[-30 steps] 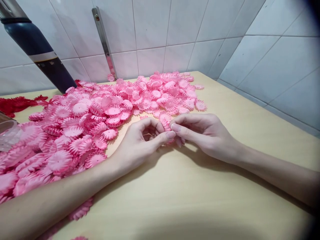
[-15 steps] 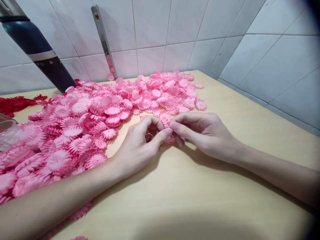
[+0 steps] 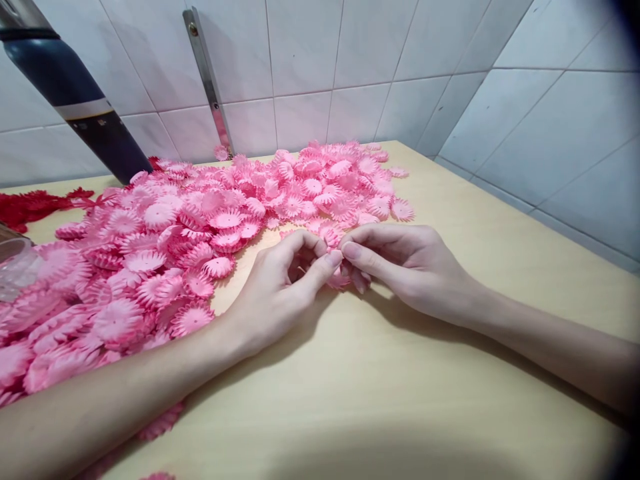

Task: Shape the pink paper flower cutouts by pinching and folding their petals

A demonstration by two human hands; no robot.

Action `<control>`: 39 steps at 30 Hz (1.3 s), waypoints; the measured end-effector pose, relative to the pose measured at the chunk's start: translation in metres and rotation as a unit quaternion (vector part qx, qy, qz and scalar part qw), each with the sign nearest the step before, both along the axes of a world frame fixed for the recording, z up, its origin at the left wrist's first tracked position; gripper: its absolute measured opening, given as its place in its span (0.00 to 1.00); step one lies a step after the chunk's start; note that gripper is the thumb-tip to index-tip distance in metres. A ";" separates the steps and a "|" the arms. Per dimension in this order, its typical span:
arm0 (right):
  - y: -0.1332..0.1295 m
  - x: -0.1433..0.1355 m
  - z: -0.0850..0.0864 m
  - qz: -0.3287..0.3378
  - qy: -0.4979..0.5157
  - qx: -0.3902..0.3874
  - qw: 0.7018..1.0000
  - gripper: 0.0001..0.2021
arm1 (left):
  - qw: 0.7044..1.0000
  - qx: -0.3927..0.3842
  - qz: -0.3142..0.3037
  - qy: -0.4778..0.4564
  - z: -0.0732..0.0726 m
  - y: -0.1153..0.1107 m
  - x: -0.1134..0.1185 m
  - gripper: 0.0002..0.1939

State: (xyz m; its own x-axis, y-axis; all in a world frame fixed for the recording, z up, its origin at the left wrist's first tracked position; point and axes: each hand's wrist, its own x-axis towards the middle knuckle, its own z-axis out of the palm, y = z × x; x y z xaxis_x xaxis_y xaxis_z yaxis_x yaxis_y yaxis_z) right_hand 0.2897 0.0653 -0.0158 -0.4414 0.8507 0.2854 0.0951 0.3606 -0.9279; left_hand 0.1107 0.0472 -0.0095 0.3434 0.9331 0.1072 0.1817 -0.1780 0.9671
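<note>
My left hand point(image 3: 287, 283) and my right hand point(image 3: 410, 267) meet at the middle, thumb tips nearly touching. Between them is a pink scalloped petal piece point(image 3: 330, 232), pinched by the fingers of both hands; its pink edges show above and below the fingertips. How many layers it has is hidden by the fingers. A large heap of pink petal pieces point(image 3: 160, 217) spreads behind my hands and to the left, partly covered by my left forearm.
A dark blue bottle point(image 3: 95, 113) stands at the back left, beside red pieces point(image 3: 35, 207). A clear plastic container point(image 3: 17, 270) is at the left edge. A metal strip point(image 3: 205, 73) leans on the tiled wall point(image 3: 305, 47). The table point(image 3: 360, 393) is pale wood.
My left thumb has shifted slightly up and left at the pinch. Otherwise both hands stay in nearly the same place around the pink piece.
</note>
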 end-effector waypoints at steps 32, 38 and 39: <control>0.004 0.001 -0.004 -0.006 0.013 -0.045 0.999 0.11 | 0.998 -0.017 0.034 -0.050 0.005 0.003 0.000 0.04; 0.001 0.001 -0.002 0.025 0.029 -0.042 0.998 0.09 | 0.999 -0.011 0.026 -0.046 0.005 0.003 0.001 0.05; 0.001 0.001 -0.002 0.027 0.025 -0.040 0.999 0.09 | 0.999 -0.011 0.022 -0.046 0.005 0.003 0.001 0.06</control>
